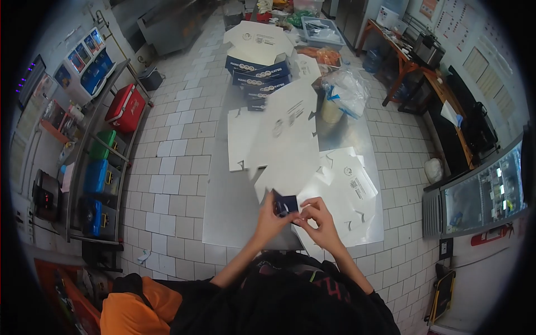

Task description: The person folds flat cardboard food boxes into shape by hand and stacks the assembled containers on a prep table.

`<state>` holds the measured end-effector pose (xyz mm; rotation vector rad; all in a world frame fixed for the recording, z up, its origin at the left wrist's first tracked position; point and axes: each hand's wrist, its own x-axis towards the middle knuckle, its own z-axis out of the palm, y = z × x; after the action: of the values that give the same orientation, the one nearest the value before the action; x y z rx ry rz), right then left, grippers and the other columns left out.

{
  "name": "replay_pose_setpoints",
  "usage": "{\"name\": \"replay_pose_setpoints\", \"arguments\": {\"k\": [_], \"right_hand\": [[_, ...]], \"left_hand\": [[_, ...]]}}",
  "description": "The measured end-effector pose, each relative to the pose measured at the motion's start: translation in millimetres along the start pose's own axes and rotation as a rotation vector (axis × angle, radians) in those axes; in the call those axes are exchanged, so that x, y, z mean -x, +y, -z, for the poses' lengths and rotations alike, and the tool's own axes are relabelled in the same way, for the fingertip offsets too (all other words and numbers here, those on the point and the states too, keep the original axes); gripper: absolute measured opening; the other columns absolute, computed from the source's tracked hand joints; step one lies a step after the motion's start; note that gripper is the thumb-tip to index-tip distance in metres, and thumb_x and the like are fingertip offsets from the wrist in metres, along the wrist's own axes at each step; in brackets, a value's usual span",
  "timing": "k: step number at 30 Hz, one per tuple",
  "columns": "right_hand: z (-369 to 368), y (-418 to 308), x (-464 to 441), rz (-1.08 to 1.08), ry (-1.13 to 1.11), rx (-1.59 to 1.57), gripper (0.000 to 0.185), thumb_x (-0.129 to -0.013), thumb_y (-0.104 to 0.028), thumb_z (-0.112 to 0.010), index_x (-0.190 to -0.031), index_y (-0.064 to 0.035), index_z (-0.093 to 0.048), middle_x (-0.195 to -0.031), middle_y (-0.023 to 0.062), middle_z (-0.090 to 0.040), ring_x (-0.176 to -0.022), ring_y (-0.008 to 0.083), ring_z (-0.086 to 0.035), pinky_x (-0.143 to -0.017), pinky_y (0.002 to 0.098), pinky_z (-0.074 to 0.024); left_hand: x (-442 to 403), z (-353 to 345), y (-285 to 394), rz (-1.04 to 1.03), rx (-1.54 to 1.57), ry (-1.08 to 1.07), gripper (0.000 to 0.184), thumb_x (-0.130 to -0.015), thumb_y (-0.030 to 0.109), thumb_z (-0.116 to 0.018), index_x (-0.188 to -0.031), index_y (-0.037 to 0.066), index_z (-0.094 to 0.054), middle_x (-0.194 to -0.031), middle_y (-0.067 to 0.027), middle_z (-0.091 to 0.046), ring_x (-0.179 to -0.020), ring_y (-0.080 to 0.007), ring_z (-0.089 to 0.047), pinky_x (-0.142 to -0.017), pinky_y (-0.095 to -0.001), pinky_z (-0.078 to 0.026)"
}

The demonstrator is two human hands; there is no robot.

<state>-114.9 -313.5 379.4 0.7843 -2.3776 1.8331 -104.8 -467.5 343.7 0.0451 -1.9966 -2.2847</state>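
A white, printed cardboard box blank [290, 139] stretches away from me over the metal table, slightly blurred. At its near end a dark navy flap [287, 204] is bent up between my hands. My left hand [271, 219] grips this end from the left, fingers closed on the card. My right hand [317, 223] pinches the flap's right corner between thumb and fingers. More flat blanks [357, 187] lie to the right of my hands, with another blank [240, 131] on the left. Folded navy boxes [259, 84] are stacked farther up the table.
The metal table [220, 206] runs away from me. At its far right stand a plastic bag [352, 89], a yellowish container [331, 111] and a clear tub [322, 32]. A shelf with a red cooler [124, 109] is at left; a glass-fronted fridge [486, 184] stands at right.
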Motion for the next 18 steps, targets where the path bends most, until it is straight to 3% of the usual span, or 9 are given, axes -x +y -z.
{"name": "replay_pose_setpoints", "arguments": {"k": [1, 2, 4, 6, 8, 10, 11, 16, 18], "right_hand": [[0, 5, 2, -0.204, -0.013, -0.382, 0.009, -0.079, 0.000, -0.062, -0.078, -0.0018, -0.054, -0.079, 0.0020, -0.051, -0.070, 0.0087, -0.051, -0.067, 0.0211, -0.0428], [1, 5, 0, -0.206, -0.020, -0.381, 0.009, -0.079, 0.000, -0.062, -0.078, -0.0018, -0.054, -0.079, 0.0020, -0.051, -0.070, 0.0087, -0.051, -0.067, 0.0211, -0.0428], [5, 5, -5, -0.420, -0.060, -0.531, 0.012, -0.078, 0.004, -0.062, -0.082, -0.0015, -0.052, -0.078, 0.0038, -0.052, -0.072, 0.0094, -0.053, -0.069, 0.0226, -0.0442], [15, 22, -8, -0.327, -0.112, -0.470, 0.014, -0.086, -0.013, -0.058, -0.090, -0.0014, -0.051, -0.083, 0.0066, -0.055, -0.073, 0.0121, -0.055, -0.069, 0.0256, -0.0451], [32, 15, -25, -0.231, -0.045, -0.514, 0.036, -0.092, -0.037, -0.046, -0.095, -0.0013, -0.051, -0.090, 0.0084, -0.057, -0.078, 0.0142, -0.057, -0.071, 0.0271, -0.0454], [49, 2, -42, -0.199, 0.078, -0.544, 0.032, -0.095, -0.024, -0.038, -0.095, 0.0046, -0.051, -0.085, 0.0082, -0.058, -0.074, 0.0138, -0.057, -0.068, 0.0254, -0.0458], [52, -20, -43, -0.300, 0.230, -0.393, 0.025, -0.093, -0.021, -0.044, -0.094, 0.0029, -0.052, -0.084, 0.0059, -0.056, -0.072, 0.0115, -0.054, -0.064, 0.0243, -0.0431], [54, -34, -42, -0.457, -0.178, -0.456, 0.018, -0.077, -0.009, -0.069, -0.078, -0.0030, -0.052, -0.055, 0.0004, -0.050, -0.047, 0.0073, -0.046, -0.042, 0.0201, -0.0339], [23, -40, -30, -0.376, 0.032, -0.424, 0.020, -0.076, -0.010, -0.070, -0.077, -0.0033, -0.051, -0.055, 0.0003, -0.051, -0.047, 0.0073, -0.048, -0.042, 0.0194, -0.0347]], "left_hand": [[2, 3, -2, -0.080, 0.016, -0.104, 0.103, -0.060, 0.027, -0.084, -0.136, -0.002, -0.020, -0.117, -0.0151, -0.049, -0.107, -0.0185, -0.049, -0.090, -0.0298, -0.040], [2, 6, 0, -0.104, -0.180, -0.192, 0.110, -0.059, 0.025, -0.084, -0.139, 0.001, -0.013, -0.125, -0.0156, -0.043, -0.115, -0.0222, -0.045, -0.097, -0.0333, -0.035], [4, 1, 11, 0.011, -0.035, -0.193, 0.106, -0.060, 0.024, -0.083, -0.139, 0.001, -0.016, -0.128, -0.0174, -0.042, -0.116, -0.0229, -0.045, -0.097, -0.0338, -0.035], [8, 0, 10, -0.045, -0.103, -0.197, 0.101, -0.061, 0.021, -0.080, -0.139, 0.003, -0.018, -0.131, -0.0176, -0.039, -0.120, -0.0260, -0.041, -0.099, -0.0354, -0.033], [10, -2, 15, -0.100, -0.171, -0.198, 0.096, -0.062, 0.017, -0.078, -0.139, 0.004, -0.021, -0.134, -0.0178, -0.037, -0.124, -0.0291, -0.038, -0.100, -0.0371, -0.032], [11, -3, 32, -0.393, -0.609, -0.240, 0.087, -0.063, 0.011, -0.074, -0.137, 0.006, -0.027, -0.139, -0.0157, -0.033, -0.129, -0.0362, -0.028, -0.104, -0.0418, -0.028], [12, -2, 38, -0.428, -0.796, -0.279, 0.085, -0.064, 0.006, -0.072, -0.137, 0.008, -0.028, -0.143, -0.0138, -0.026, -0.133, -0.0360, -0.020, -0.105, -0.0434, -0.025], [8, 4, 61, -0.406, -0.617, -0.107, 0.086, -0.061, 0.000, -0.070, -0.136, 0.008, -0.029, -0.142, -0.0143, -0.027, -0.133, -0.0349, -0.021, -0.105, -0.0426, -0.027], [9, -2, 71, -0.315, -0.539, 0.004, 0.085, -0.060, -0.001, -0.069, -0.136, 0.009, -0.030, -0.142, -0.0134, -0.029, -0.132, -0.0329, -0.024, -0.104, -0.0403, -0.029]]}}
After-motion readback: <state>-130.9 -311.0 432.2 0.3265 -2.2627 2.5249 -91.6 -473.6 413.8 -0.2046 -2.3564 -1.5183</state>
